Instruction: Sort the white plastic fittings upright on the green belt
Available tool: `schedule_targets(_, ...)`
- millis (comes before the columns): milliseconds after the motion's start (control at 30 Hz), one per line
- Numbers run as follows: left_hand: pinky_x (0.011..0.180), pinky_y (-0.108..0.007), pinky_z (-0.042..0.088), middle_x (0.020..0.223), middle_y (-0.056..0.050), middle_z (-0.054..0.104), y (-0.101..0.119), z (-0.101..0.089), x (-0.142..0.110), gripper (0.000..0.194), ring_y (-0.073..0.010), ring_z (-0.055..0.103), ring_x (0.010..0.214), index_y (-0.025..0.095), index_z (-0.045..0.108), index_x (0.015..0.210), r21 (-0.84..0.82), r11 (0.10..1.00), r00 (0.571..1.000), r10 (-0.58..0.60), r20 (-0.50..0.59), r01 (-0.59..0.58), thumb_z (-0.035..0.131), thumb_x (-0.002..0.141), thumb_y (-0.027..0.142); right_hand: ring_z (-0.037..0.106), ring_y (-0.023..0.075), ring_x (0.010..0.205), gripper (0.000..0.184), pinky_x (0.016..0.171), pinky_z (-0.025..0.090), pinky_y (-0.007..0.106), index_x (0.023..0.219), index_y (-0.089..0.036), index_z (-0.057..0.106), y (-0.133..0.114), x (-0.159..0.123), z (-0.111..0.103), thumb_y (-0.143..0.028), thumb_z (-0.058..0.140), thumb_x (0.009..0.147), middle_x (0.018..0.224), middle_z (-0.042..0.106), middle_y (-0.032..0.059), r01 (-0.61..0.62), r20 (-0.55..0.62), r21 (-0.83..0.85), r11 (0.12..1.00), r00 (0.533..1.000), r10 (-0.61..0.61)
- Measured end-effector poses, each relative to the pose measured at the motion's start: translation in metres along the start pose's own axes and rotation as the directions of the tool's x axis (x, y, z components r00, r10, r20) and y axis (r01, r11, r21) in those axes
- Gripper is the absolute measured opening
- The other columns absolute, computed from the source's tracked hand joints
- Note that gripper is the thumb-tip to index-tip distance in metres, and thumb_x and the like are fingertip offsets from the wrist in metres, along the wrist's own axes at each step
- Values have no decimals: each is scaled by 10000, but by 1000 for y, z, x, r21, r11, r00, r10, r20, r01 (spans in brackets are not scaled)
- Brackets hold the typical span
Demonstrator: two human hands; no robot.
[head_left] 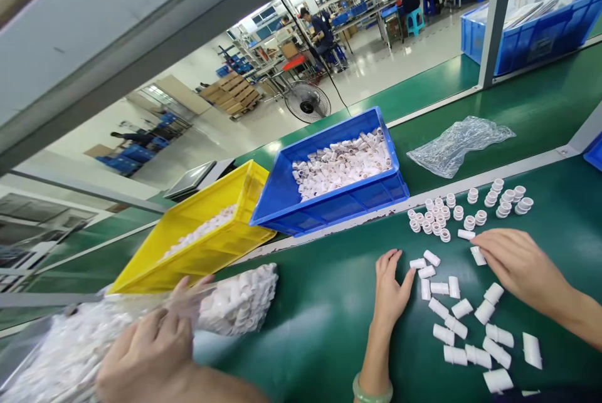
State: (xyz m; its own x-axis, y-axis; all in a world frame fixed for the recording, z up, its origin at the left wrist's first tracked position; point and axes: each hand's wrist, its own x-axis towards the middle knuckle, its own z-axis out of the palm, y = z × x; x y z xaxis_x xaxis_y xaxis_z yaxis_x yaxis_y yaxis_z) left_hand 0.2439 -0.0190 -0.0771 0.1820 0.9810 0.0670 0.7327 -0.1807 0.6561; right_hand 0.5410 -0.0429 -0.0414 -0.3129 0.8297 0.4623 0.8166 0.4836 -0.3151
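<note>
My left hand (150, 353) is low at the left, blurred, its fingers closed on a clear plastic bag (235, 303) stuffed with small white plastic tubes. The bag lies on the green belt (320, 303), just in front of a yellow bin (207, 252). My right hand is not in view. To the right, a co-worker's two hands rest on the belt among loose white tubes (465, 328). One of them, wearing a green bangle (390, 290), lies flat. The other (517, 265) touches a tube near several upright white caps (465, 212).
A blue bin (329, 202) of white tubes stands behind the belt beside the yellow bin of similar parts. An empty crumpled plastic bag (456, 143) lies further back. Another blue crate (531, 33) sits at the far right. People are seated at benches in the distance.
</note>
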Motion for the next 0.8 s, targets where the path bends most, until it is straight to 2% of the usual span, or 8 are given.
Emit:
schedule_targets(100,1054,-481,430,1269,-115,558,0,2,1,318,-263,478,1234,220,617,1207,-31,999,998,28,52,-26,580,912,333,603,241,1012,265,834,449,392,1112,-189,649,19,10,-8,-210,419,981,1091,689,61,-48,81,-120,992,995,58)
schedule_targets(200,1046,-482,422,1244,-96,559,3,3,-3,193,-263,464,1221,238,671,1072,-56,998,995,41,86,-36,570,917,296,603,241,924,269,790,446,385,1076,-173,672,29,15,-4,-241,428,985,1040,696,67,-51,185,-219,974,978,93)
schedule_targets(267,1035,-477,426,1221,-86,570,5,3,-6,144,-262,464,1203,235,679,1010,-74,996,993,57,100,-50,591,903,274,607,247,898,270,780,444,388,1057,-171,687,30,19,2,-245,438,982,1031,701,72,-36,259,-275,961,960,110)
schedule_targets(433,1020,-483,433,1221,-87,567,9,5,-9,163,-269,454,1192,226,669,1018,-96,992,990,94,108,-84,645,857,222,626,277,922,245,767,441,389,1000,-165,707,18,37,14,-222,471,965,1020,720,100,-9,423,-356,934,890,169)
schedule_targets(533,1008,-469,438,1189,-81,593,10,7,-10,155,-260,466,1165,214,660,1003,-103,990,990,108,96,-98,635,852,190,643,282,896,228,728,443,374,942,-157,705,12,44,18,-196,480,952,948,728,113,-24,449,-370,929,871,202)
schedule_targets(633,960,-418,463,1061,-60,654,12,3,-10,140,-228,518,1076,203,635,999,-137,986,993,106,52,-98,592,872,163,651,273,839,211,696,445,356,888,-153,686,11,45,24,-168,481,937,878,722,113,-37,455,-378,925,863,220)
schedule_targets(800,879,-353,487,986,-52,661,12,-21,-16,114,-197,583,980,198,621,1014,-145,986,995,68,-67,-78,571,912,211,648,270,885,204,720,467,353,915,-144,658,16,41,31,-127,455,926,939,706,120,-60,459,-381,922,854,246)
